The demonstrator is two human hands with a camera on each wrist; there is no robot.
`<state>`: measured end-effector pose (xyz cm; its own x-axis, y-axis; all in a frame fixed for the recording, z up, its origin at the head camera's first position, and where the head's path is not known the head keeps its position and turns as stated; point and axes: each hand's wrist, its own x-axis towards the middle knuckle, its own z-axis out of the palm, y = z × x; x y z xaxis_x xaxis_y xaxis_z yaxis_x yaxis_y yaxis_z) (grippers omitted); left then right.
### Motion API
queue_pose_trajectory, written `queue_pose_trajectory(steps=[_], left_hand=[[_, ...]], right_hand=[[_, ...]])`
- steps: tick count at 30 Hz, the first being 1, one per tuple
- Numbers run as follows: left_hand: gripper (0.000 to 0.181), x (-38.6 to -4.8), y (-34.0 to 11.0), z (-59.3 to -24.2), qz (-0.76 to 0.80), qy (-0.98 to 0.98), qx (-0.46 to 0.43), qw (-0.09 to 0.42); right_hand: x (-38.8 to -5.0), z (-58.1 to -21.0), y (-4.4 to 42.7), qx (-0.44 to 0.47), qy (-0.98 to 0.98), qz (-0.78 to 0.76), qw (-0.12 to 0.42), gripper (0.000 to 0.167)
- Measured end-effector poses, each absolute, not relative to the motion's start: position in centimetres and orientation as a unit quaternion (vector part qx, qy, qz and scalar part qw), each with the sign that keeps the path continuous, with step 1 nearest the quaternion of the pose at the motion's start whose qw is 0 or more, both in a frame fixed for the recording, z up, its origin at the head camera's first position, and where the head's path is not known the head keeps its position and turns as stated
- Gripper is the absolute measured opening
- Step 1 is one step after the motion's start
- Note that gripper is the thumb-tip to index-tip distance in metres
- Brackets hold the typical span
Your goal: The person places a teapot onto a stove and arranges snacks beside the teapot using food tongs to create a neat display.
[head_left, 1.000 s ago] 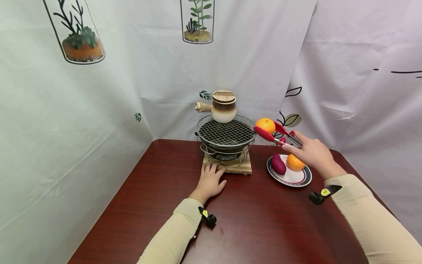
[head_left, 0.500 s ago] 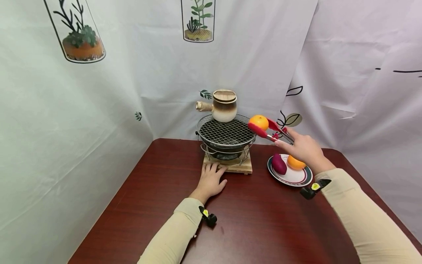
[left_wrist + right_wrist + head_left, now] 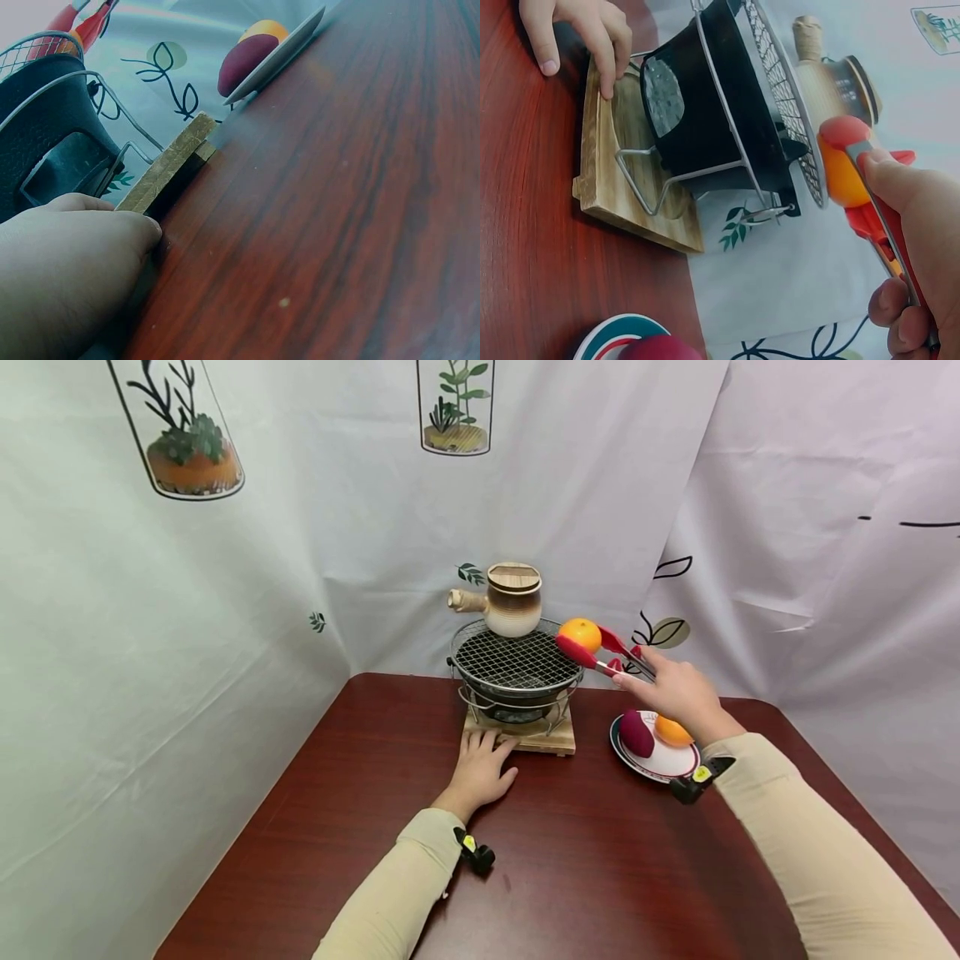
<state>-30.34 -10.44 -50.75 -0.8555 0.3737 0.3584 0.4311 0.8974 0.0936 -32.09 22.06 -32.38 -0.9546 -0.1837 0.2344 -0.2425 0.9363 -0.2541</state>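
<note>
My right hand (image 3: 684, 695) grips red-tipped metal tongs (image 3: 576, 652). Between the tong heads is an orange (image 3: 582, 633), held in the air at the right rim of the round wire grill rack (image 3: 517, 660). In the right wrist view, the thumb presses one tong arm (image 3: 885, 217) and fingers curl round the other side. The rack tops a dark charcoal stove (image 3: 697, 97) in a wire stand. My left hand (image 3: 480, 777) rests with fingers spread, fingertips on the front edge of the stove's wooden base (image 3: 551, 743).
A lidded clay pot (image 3: 513, 610) with a side handle stands at the rack's back. To the right, a plate (image 3: 628, 762) bears a dark purple fruit (image 3: 637, 735) and another orange-coloured fruit (image 3: 672, 732), partly hidden by my right hand. A patterned cloth (image 3: 390, 527) hangs behind the table.
My right hand has moved left with the tongs and the orange, from above the plate side to the rack's right rim. The left hand has stayed at the base.
</note>
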Motion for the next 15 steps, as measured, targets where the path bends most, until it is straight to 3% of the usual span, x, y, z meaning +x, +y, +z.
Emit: queue_pose_trajectory(steps=[15], left_hand=[[0.049, -30.2, -10.4, -50.7, -0.082, -0.96, -0.208, 0.167]], right_hand=[[-33.2, -32.3, 20.2, 0.098, -0.98, 0.146, 0.088, 0.098]])
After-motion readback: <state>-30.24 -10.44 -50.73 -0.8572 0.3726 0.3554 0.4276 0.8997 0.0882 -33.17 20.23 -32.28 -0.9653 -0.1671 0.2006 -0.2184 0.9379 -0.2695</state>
